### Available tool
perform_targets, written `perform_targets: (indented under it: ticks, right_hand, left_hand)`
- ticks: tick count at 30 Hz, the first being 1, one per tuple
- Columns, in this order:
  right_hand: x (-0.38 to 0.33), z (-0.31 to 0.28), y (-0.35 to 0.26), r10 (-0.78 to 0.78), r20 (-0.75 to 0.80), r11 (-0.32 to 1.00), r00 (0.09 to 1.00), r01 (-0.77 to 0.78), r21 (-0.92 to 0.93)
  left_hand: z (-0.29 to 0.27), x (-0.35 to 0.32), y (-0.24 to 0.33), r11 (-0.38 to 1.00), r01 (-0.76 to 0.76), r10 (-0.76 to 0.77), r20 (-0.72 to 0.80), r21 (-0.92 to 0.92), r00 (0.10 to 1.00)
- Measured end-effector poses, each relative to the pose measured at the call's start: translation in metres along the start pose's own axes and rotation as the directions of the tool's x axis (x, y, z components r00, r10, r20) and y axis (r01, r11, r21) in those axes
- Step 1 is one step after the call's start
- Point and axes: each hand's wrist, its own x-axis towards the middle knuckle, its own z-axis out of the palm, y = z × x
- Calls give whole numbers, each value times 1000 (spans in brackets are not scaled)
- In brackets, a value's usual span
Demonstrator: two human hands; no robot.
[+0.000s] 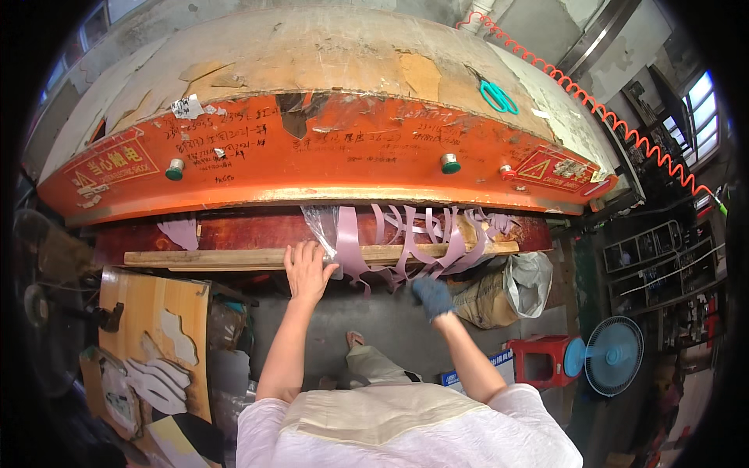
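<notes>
My bare left hand (307, 273) rests with fingers spread on the front edge of the machine bed, over a wooden strip (203, 259) and beside clear plastic film (318, 221). To its right, a mauve sheet (349, 242) with large cut-out holes drapes over the strip in loose bands. My right hand (433, 299), in a blue glove, is just below the bands' hanging ends. Its fingers are blurred, so whether it grips a band cannot be made out. A smaller mauve scrap (181, 231) lies at the bed's left.
An orange press beam (312, 168) with green buttons spans the front; teal-handled scissors (498, 97) lie on top. A sack (499, 292) stands right of my gloved hand, near a red stool (538, 357) and a fan (614, 356). Cut white pieces (160, 384) lie at the left table (140, 304).
</notes>
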Motion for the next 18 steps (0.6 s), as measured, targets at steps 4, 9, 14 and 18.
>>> perform_targets:
  ticks: [4, 9, 14, 18]
  right_hand:
    - [-66, 40, 13, 426, 364, 858, 828, -498, 129]
    - [-100, 61, 19, 412, 335, 855, 847, -486, 178]
    - [-118, 71, -2, 76, 340, 994, 937, -100, 52]
    - [-118, 65, -37, 264, 411, 858, 872, -407, 312]
  left_hand:
    - [1, 3, -1, 999, 39, -39, 70, -3, 997]
    - [1, 7, -4, 999, 16, -15, 36, -29, 999]
    - [1, 9, -5, 997, 73, -67, 140, -39, 988]
    - [0, 5, -3, 994, 101, -93, 168, -38, 981]
